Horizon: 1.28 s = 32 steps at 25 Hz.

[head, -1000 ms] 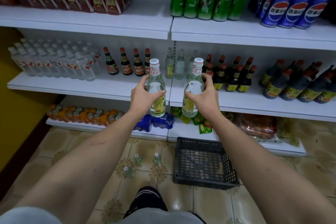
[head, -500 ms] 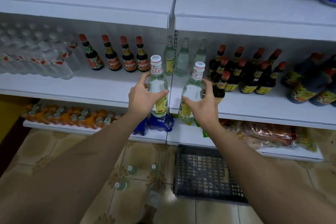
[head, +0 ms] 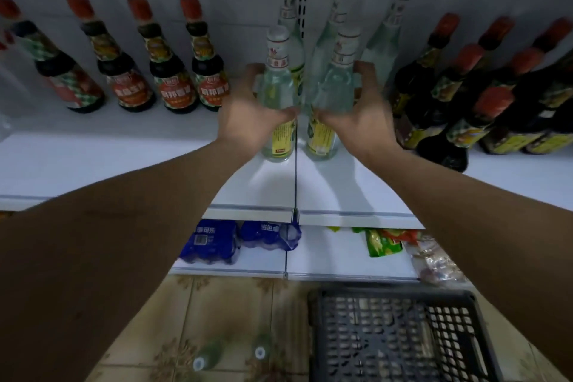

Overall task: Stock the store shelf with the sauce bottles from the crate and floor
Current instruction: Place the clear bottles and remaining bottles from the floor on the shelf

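Hands (head: 248, 116) round yellow-labelled bottles (head: 279, 93)

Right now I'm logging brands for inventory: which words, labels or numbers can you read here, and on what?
"事可乐": partly readable on the blue shrink-wrapped can pack on the lower shelf.
"厨邦": probably, on the red label of a dark glass sauce bottle; blurred.
Clear glass bottles with yellow labels: print too blurred.
Dark bottles at right: unreadable.
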Tool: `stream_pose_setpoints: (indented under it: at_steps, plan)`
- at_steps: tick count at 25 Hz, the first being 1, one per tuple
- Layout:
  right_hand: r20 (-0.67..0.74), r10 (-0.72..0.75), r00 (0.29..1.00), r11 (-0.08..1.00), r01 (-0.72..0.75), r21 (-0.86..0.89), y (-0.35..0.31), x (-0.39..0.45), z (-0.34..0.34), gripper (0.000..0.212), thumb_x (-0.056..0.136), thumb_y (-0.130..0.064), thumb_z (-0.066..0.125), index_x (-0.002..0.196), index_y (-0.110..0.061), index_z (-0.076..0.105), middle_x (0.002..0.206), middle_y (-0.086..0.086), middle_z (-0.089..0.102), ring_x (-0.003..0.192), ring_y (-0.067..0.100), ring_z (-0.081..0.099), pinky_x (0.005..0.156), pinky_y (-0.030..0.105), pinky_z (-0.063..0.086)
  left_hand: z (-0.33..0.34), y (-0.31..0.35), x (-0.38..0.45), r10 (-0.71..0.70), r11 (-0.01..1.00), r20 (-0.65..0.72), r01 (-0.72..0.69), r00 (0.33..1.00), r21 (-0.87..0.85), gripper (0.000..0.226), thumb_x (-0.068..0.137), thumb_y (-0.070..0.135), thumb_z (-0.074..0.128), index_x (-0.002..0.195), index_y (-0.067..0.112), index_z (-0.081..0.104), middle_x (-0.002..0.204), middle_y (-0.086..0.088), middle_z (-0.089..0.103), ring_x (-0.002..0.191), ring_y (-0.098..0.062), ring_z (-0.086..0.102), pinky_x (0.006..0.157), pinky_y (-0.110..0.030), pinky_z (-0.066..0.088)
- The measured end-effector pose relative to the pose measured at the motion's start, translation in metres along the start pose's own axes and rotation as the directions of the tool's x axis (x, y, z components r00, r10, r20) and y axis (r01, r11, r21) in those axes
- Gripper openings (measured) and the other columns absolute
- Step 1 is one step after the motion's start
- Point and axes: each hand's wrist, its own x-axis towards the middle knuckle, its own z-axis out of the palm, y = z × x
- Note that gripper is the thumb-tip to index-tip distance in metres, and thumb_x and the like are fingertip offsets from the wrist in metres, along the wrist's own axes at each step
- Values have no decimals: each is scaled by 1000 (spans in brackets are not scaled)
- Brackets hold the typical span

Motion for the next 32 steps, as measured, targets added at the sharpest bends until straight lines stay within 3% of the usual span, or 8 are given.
stream_pose_setpoints:
  at_steps: [5,13,19,21,23,25,27,32]
  plan:
    - [-12,-2,1000,999,3,40,3,20,10,74,71,-34,80,132,-26,39,103,-12,57,95,17,64,81,41,57,9,8,29,33,998,36,-35,999,52,74,63,33,89,124,23,47,106,9,61,94,-15,65,82,-34,56]
    - [38,21,999,997,-24,76,10,29,11,77,74,-34,79,135,-31,33,122,-10,59,107,17,62,89,41,55,12,4,38,-12,1000,92,10,996,23,78,63,32,89,126,25,44,114,2,66,96,-18,67,84,-36,58]
    - [78,103,992,993,-106,42,11,23,13,84,79,-33,74,144,-31,22,132,1,55,112,27,60,92,44,53,16,5,31,-53,998,136,58,989,-33,81,73,21,84,138,20,36,122,4,59,104,-12,59,80,-18,50]
    - [-14,130,991,990,-129,55,11,5,6,83,81,-29,73,146,-23,22,134,9,51,113,27,57,93,41,50,11,3,19,-83,994,170,95,982,-60,90,73,19,84,145,19,30,133,0,52,117,-16,54,93,-26,49]
    - [-126,92,988,994,-85,62,11,-33,-4,64,87,-24,65,142,-13,32,130,10,51,97,9,55,90,34,46,-4,-8,-7,-124,989,157,135,980,-64,93,76,24,82,149,18,25,145,-5,42,128,-19,45,104,-33,42]
    - [-140,5,990,999,2,52,19,-83,-15,39,95,-21,53,131,-11,43,113,2,56,75,0,50,77,32,45,-21,-23,-45,-142,990,82,142,987,4,78,83,30,75,145,15,31,135,-5,47,116,-15,47,97,-30,43]
    - [-16,-58,998,997,59,58,27,-132,-20,25,99,-23,44,123,-16,47,97,-7,54,70,2,52,66,37,46,-39,-44,-88,-108,988,-24,110,994,106,54,87,34,69,131,15,46,111,-2,53,100,-14,49,89,-34,46]
    - [266,-116,957,993,120,2,47,-234,3,22,100,-19,48,121,-17,49,88,-8,57,66,14,56,58,32,44,-73,-109,-222,-224,948,-219,265,950,179,16,92,29,60,106,24,54,90,4,54,82,-16,56,74,-43,54]
